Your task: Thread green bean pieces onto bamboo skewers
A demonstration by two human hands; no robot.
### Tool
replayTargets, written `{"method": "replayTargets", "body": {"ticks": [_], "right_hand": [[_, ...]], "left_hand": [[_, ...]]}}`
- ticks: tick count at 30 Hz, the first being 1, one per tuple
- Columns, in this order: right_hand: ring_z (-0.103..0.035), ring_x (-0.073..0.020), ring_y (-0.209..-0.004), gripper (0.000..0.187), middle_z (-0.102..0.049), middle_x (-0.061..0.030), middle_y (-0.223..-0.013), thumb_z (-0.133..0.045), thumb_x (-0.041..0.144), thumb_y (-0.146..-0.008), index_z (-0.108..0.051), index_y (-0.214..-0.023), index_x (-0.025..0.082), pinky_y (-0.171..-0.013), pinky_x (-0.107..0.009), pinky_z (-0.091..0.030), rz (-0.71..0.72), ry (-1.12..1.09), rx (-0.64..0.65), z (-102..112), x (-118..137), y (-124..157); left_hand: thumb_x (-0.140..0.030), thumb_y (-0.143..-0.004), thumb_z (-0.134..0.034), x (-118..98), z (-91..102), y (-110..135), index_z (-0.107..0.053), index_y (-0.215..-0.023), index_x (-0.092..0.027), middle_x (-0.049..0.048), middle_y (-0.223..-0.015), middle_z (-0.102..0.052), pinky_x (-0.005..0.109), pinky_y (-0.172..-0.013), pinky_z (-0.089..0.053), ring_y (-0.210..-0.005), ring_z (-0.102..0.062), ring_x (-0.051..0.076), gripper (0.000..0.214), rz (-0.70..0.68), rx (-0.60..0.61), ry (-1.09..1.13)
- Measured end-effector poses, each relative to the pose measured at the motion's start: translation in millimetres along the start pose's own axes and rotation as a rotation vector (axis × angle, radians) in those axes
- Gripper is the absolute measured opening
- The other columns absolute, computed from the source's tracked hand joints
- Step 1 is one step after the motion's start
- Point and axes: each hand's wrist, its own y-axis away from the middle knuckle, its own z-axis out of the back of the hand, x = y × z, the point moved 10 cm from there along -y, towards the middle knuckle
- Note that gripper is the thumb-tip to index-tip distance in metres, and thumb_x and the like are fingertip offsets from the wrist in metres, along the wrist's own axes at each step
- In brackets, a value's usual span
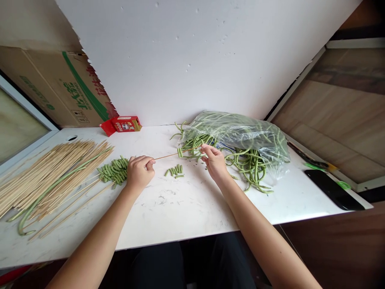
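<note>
My left hand is closed around a thin bamboo skewer, which points right across the table. A short cut piece of green bean sits along the skewer, toward its far end. At the skewer's tip, my right hand pinches another short bean piece between thumb and fingers. Below the skewer lies a small group of loose cut bean pieces. Beside my left hand are several skewers loaded with bean pieces, partly hidden by that hand.
A pile of bare skewers covers the left side, with a long bean across it. Whole long beans spill from a clear plastic bag. A red box stands at the back; a black phone lies right.
</note>
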Motion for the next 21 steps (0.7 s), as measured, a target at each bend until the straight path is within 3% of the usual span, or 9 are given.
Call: {"method": "replayTargets", "body": {"ticks": [10,21], "right_hand": [[-0.046,-0.01,-0.06,0.037,-0.075,-0.0009,-0.088,-0.093,0.055,-0.07,-0.084,-0.087,0.025,-0.06,-0.03,-0.041,0.079,0.032,0.046,1,1,-6],[-0.056,-0.0158,-0.077,0.035,-0.07,-0.004,-0.085,-0.095,0.051,-0.065,-0.081,-0.078,0.022,-0.057,-0.028,-0.038,-0.004,-0.03,0.011,-2,-3,1]], "left_hand": [[-0.011,-0.085,-0.057,4,-3.7,0,-0.072,-0.076,-0.023,0.0018,-0.08,-0.08,0.038,-0.083,-0.046,-0.075,-0.072,0.023,0.021,0.005,-0.002,0.067],[-0.01,-0.084,-0.057,-7,11.1,0,-0.072,-0.074,-0.022,0.0017,-0.074,-0.077,0.039,-0.08,-0.042,-0.07,-0.069,0.023,0.022,-0.058,-0.128,0.019]]}}
